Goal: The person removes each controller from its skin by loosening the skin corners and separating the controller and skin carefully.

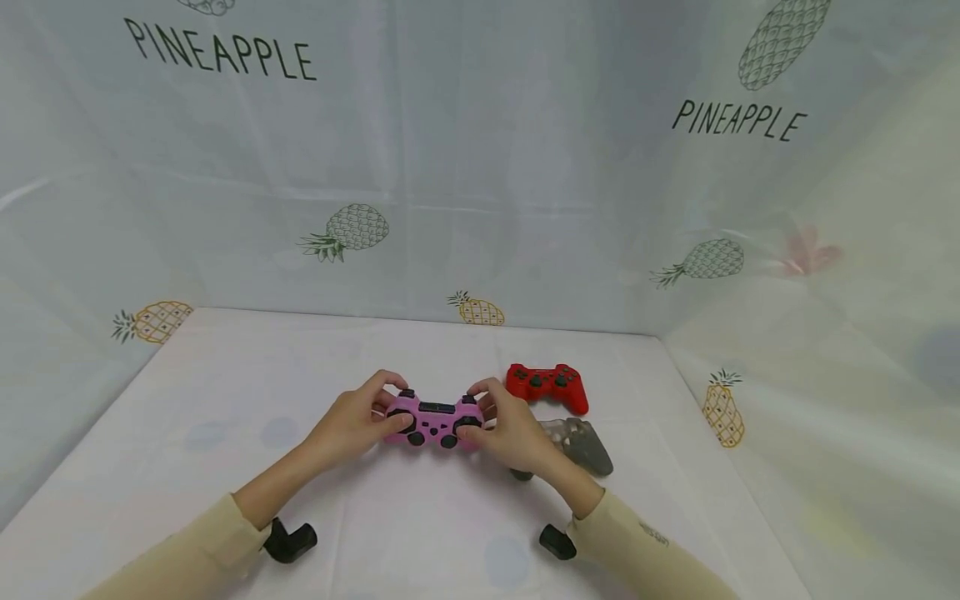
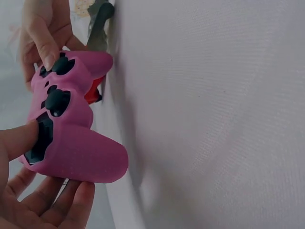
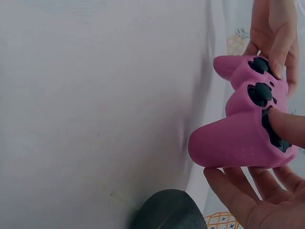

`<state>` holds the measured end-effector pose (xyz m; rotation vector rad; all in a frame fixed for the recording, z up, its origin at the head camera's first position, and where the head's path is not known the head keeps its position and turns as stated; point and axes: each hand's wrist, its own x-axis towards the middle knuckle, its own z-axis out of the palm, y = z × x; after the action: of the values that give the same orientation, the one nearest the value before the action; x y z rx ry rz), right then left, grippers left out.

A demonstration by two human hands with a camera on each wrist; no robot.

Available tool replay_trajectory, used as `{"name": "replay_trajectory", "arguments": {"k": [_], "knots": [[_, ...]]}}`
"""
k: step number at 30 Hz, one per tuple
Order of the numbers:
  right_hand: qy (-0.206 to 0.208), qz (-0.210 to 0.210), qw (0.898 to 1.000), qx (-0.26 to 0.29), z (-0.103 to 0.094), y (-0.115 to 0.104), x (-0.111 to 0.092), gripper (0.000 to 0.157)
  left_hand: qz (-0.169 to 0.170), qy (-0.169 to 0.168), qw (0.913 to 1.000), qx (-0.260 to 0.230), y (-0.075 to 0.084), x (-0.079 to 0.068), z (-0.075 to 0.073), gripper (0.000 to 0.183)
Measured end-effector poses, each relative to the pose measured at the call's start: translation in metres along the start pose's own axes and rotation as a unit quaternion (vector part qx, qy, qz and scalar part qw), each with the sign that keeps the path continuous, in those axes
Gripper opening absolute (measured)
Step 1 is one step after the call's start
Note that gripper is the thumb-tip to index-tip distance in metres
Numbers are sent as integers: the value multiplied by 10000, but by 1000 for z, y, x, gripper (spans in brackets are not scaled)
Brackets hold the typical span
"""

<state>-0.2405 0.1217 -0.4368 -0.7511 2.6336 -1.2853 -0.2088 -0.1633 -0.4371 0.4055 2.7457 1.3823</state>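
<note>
A pink game controller [image 1: 424, 411] with black sticks and buttons is held between both hands over the table. My left hand [image 1: 351, 427] grips one end. In the left wrist view its thumb [image 2: 18, 140] lies on the black pad, with the fingers curled beneath the handle. At the other end is my right hand [image 1: 516, 429]. The right wrist view shows that thumb [image 3: 288, 128] over the black buttons and the fingers under the controller. Both index fingers reach the top edge at the shoulder buttons. The controller's underside is hidden.
A red controller [image 1: 572, 392] lies behind the right hand. Nearer, a grey patterned controller [image 1: 588, 450] is partly covered by that hand. Black wrist devices [image 1: 292, 543] show at both cuffs. A pineapple-print sheet [image 1: 480, 167] hangs behind the white-covered table [image 1: 420, 533].
</note>
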Motion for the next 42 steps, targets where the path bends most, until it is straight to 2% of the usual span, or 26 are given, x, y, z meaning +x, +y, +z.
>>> {"name": "replay_trajectory", "arguments": {"k": [4,17,29,33,42], "knots": [[-27,-53,10000,66,1,2,-5,50,-20,-116,9999,-71,0,-2,1,42],[13,-286,9995,121,5,-1,-12,49,85,-349,9993,121,-1,-6,-2,44],[-138,-235,9996,26,4,-3,-14,50,277,-581,9974,329,2,-4,-5,49],[-222,-216,9995,-100,3,-4,-14,50,386,-598,9967,383,4,-3,-5,49],[-361,-218,9991,-7,2,-3,-14,52,526,-564,9960,447,2,-3,-5,47]]}}
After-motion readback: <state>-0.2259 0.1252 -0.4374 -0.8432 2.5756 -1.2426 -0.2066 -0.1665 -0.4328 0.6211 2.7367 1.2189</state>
